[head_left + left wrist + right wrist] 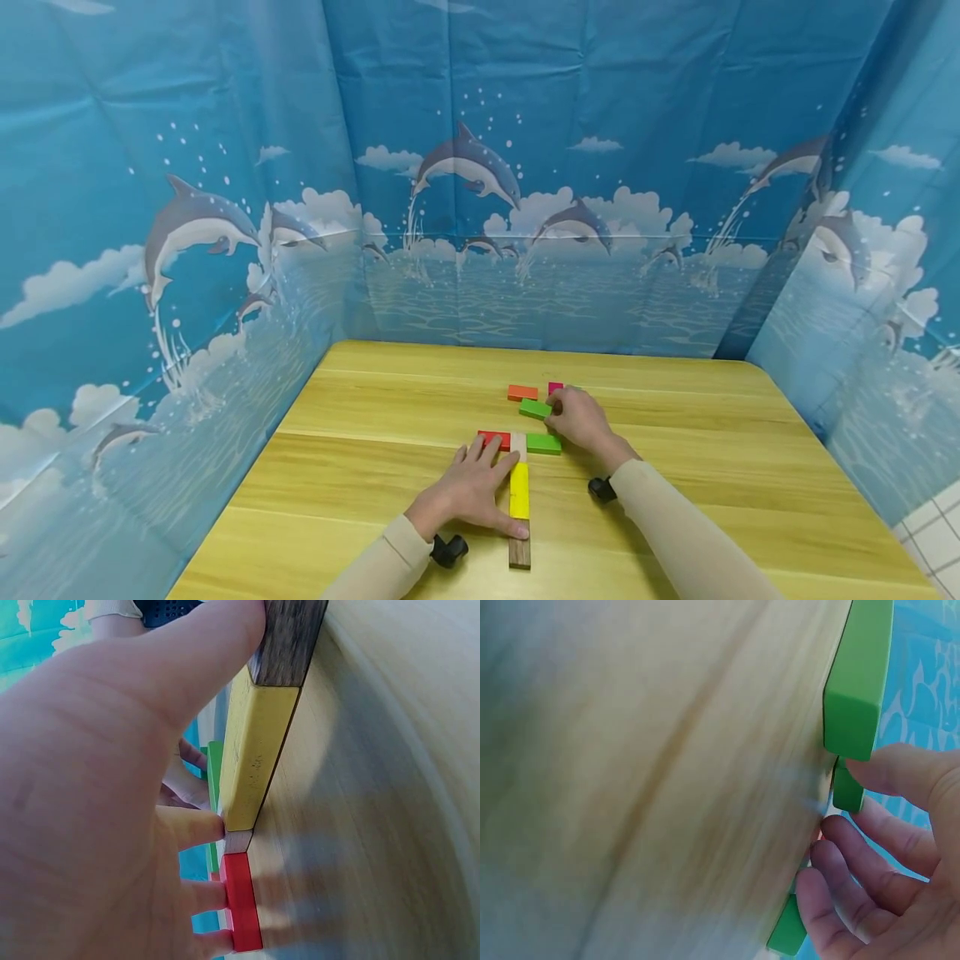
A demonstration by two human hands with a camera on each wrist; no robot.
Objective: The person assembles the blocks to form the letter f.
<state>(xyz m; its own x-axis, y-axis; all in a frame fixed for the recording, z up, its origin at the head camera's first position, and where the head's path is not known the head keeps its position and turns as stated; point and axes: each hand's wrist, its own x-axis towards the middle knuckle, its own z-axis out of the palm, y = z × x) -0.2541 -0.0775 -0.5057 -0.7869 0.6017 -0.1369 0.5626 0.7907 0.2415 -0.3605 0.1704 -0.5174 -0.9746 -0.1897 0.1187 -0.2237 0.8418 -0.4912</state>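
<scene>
Fingers spread, my left hand (472,487) rests over a row of blocks. Its fingertips touch the red block (493,437) and the pale wooden block (518,446), and its thumb lies on the dark brown block (520,554). Between pale and brown lies a yellow block (519,492); the left wrist view shows these blocks end to end. My right hand (581,417) pinches the right end of a green block (533,408) between thumb and index finger. A second green block (543,444) lies against the pale one's right side, close below that hand.
Beyond the pinched block lie an orange block (522,392) and a magenta block (555,387), the latter partly covered by my right hand. Another green block (787,926) shows by the fingers in the right wrist view. A dolphin-print curtain (525,292) surrounds the wooden table (360,467).
</scene>
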